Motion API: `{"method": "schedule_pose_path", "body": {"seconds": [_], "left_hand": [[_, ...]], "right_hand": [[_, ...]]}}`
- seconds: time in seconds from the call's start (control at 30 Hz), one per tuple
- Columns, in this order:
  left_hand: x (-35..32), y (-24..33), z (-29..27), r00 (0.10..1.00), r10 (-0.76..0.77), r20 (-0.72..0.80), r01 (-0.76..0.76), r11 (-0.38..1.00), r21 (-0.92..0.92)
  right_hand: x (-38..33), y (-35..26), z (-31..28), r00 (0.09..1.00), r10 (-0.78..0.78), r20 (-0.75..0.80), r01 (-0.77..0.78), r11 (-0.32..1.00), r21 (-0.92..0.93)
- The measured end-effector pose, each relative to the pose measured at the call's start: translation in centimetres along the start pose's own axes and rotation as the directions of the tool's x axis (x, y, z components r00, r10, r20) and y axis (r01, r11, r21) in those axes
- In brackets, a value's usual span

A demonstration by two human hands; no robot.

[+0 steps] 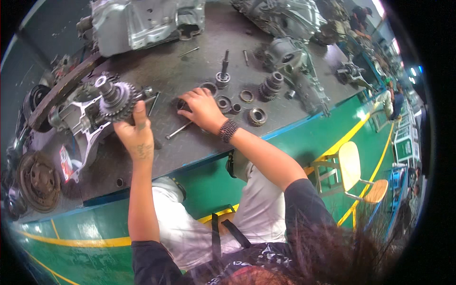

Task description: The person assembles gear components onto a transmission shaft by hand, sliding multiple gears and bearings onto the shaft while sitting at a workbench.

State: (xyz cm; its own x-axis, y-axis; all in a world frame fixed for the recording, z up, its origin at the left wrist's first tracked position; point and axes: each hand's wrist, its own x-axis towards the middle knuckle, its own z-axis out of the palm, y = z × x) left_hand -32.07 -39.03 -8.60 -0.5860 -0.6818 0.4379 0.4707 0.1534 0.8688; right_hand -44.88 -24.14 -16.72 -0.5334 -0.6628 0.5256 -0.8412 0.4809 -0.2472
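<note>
My left hand (136,132) is closed on the rim of a toothed gear (124,100), thumb on the near side and fingers hidden behind. The gear sits on an upright shaft (103,85) above an open aluminium housing (88,118). To the right, my right hand (203,110) curls palm down over a dark round metal part (181,104), mostly covered by its fingers. Close by that hand lie a flat ring (223,102), a small sleeve (235,109), a bearing (257,116) and a long bolt (179,131). Behind it an upright shaft with a bearing (223,78) stands on the bench.
Large castings (147,23) and a gearbox case (289,61) occupy the bench's far side. A gear stack (271,86) stands right of centre. At the left are a rusty disc (39,181) and a curved dark bar (64,92). A yellow chair (350,166) stands on the green floor.
</note>
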Motion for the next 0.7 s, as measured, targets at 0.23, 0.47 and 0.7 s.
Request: {"method": "schedule_pose_path", "body": {"seconds": [0.23, 0.47, 0.7], "left_hand": [[0.0, -0.1, 0.1, 0.999, -0.03, 0.019, 0.031, 0.998, -0.05], [0.0, 1.3, 0.2, 0.999, -0.043, 0.015, 0.044, 0.997, -0.061], [0.1, 0.5, 0.2, 1.0, -0.004, 0.021, 0.004, 1.0, -0.007]], "right_hand": [[-0.5, 2.3, -1.7, 0.999, -0.032, 0.001, 0.031, 0.993, 0.11], [-2.0, 9.7, -13.8, 0.849, 0.276, -0.451, -0.365, 0.923, -0.123], [-6.3, 9.9, -14.5, 0.956, 0.275, -0.099, -0.284, 0.955, -0.09]]}}
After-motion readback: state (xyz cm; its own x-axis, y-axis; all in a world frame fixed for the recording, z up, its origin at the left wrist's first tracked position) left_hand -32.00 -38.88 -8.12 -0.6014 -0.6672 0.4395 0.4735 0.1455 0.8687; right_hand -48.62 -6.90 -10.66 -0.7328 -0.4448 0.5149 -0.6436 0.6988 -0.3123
